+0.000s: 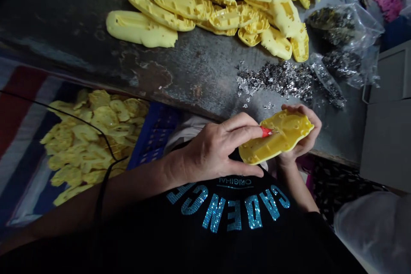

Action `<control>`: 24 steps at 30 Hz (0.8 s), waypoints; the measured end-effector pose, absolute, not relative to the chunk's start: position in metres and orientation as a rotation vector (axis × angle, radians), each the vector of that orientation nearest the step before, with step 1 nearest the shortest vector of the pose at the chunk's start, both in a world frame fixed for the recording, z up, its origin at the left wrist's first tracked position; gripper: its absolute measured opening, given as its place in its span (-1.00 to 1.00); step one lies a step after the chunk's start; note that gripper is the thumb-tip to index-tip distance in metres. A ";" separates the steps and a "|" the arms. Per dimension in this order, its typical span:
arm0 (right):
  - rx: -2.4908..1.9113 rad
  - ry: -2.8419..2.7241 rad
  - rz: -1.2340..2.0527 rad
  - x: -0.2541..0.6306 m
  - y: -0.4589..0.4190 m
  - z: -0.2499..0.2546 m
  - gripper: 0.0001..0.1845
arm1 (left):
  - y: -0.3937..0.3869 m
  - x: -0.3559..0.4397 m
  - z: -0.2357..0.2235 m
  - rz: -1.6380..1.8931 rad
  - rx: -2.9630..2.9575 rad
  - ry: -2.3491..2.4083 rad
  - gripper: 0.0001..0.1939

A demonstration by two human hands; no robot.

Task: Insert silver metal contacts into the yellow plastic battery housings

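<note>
My right hand is closed around the far end and underside of a yellow plastic shell half, its ribbed hollow inside facing up. From the left, my left hand reaches over the near end of the shell. At its fingertips is a small red piece with a shiny tip against the shell's inside; its exact kind is hidden by the fingers. The left thumb stretches along below the shell's near edge. A heap of tiny metal parts lies on the dark worktable just beyond my hands.
Several yellow shell halves are piled along the far side. At the right lie clear bags of small metal parts and some pink pieces. A blue crate adjoins many yellow pieces at left, with a black cable crossing over.
</note>
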State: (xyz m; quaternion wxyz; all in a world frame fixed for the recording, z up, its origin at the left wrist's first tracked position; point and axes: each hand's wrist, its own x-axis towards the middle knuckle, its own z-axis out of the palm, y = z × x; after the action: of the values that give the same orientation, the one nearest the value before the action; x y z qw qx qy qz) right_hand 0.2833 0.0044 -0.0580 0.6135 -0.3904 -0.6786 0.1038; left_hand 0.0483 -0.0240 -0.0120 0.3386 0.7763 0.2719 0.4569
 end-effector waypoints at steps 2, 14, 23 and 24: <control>-0.868 -1.574 0.255 0.283 0.007 -0.057 -0.33 | -0.024 0.047 -0.012 1.186 1.994 0.702 -0.33; -1.010 -1.790 0.561 0.267 0.010 -0.028 -0.32 | -0.016 0.022 -0.024 1.248 1.825 0.700 -0.29; -1.002 -2.383 0.298 0.237 0.145 0.006 -0.69 | -0.097 -0.115 -0.098 1.319 1.265 1.694 -0.73; -1.074 -2.406 0.136 0.233 0.166 0.004 -0.70 | -0.105 -0.134 -0.104 1.355 1.257 1.746 -0.77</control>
State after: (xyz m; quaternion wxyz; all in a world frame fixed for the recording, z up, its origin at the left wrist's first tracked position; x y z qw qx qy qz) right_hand 0.2332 0.1656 0.0044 0.2490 -0.3942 -0.8832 0.0498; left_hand -0.1337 -0.1049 -0.1043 0.2950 0.4724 0.6562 0.5091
